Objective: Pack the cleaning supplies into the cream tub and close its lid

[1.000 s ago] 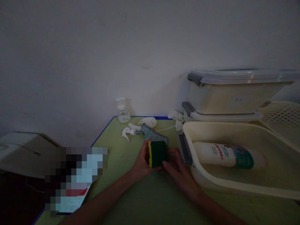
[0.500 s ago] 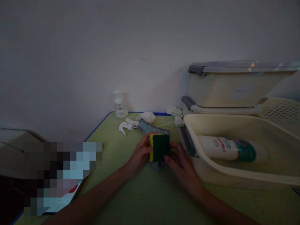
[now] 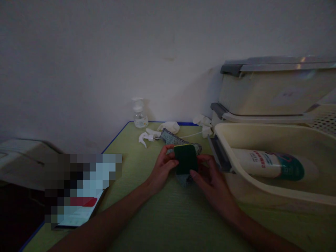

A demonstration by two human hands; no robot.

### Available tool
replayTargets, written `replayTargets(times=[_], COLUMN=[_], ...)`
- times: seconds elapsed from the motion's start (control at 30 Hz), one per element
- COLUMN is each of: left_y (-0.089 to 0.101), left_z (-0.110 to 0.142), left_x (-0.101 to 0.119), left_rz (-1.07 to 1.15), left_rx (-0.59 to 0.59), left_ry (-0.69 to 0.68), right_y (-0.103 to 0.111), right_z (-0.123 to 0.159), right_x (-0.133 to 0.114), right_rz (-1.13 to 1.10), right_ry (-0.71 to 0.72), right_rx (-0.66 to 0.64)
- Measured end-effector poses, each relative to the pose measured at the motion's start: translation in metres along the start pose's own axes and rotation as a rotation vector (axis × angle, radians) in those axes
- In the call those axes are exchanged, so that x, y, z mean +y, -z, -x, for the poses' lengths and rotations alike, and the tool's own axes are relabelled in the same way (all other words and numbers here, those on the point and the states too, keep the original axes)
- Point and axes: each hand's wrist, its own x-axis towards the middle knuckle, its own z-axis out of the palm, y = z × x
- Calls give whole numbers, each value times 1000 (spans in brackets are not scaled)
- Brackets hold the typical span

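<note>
A: Sponge first. Position and appearance?

B: The sponge (image 3: 186, 159) is held between both hands, over the green surface (image 3: 131, 210). Blocky, corners slightly rounded. Broad dark green face towards the viewer; yellow layer visible only as a thin strip along the top edge.

A: State of each hand?

B: Left hand (image 3: 162, 168): clamped on the sponge's left side, thumb on the green face. Right hand (image 3: 210, 178): clamped on the right side, thumb at the lower right corner, other fingers partly hidden behind.

A: Difference from the earlier frames?

B: One second ago the yellow layer showed as a wide band down the left side. That band is now out of sight; the green face is turned more squarely to view. More grey-blue fabric shows below the sponge's lower edge.

A: Beyond the hands?

B: To the right, an open cream tub (image 3: 262, 189) with a labelled bottle (image 3: 270, 164) lying on its side inside. Just behind the sponge, a grey-blue cloth (image 3: 175, 140) with a patterned border; at its left end, a white spray head (image 3: 147, 138).

A: Farthest items?

B: A clear pump bottle (image 3: 140, 119), upright near the wall. Behind the tub, a lidded box (image 3: 262, 94) with a grey latch.
</note>
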Motion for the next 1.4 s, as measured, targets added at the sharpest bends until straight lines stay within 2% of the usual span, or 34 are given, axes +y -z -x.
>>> replayTargets(times=[0.13,0.23,0.4,0.5,0.67,0.73,0.9,1.0,1.13,1.3,1.4], left_y=[-1,-3,-3,-2,-2,-4,-5,-1,1,-2,-5], left_z=[2,2,1,0,3,3,1,-3,-5,-1,0], left_x=[-1,-2,-4,-7,-10,-8,2,4,3,1,2], left_rz=[-15,-33,-53,40,78,85,151,195,228,232,218], left_rx=[21,-2,2,-11,2,25,12,25,29,-12,-10], left_ry=[-2,-13,-55,-24,35,65,119,128,138,172,186], right_y=[0,0,1,2,3,2,0,0,2,3,2], right_z=[0,2,5,6,7,7,7,4,1,0,0], right_x=[0,2,0,-2,-3,-3,1,4,9,11,9], right_rz=[-28,-41,80,146,204,192,152,178,175,45,54], right_ry=[-27,5,175,271,329,315,242,122,-21,-1,4], right_rx=[-2,24,51,12,-124,-152,-92,-51,-86,-82,-70])
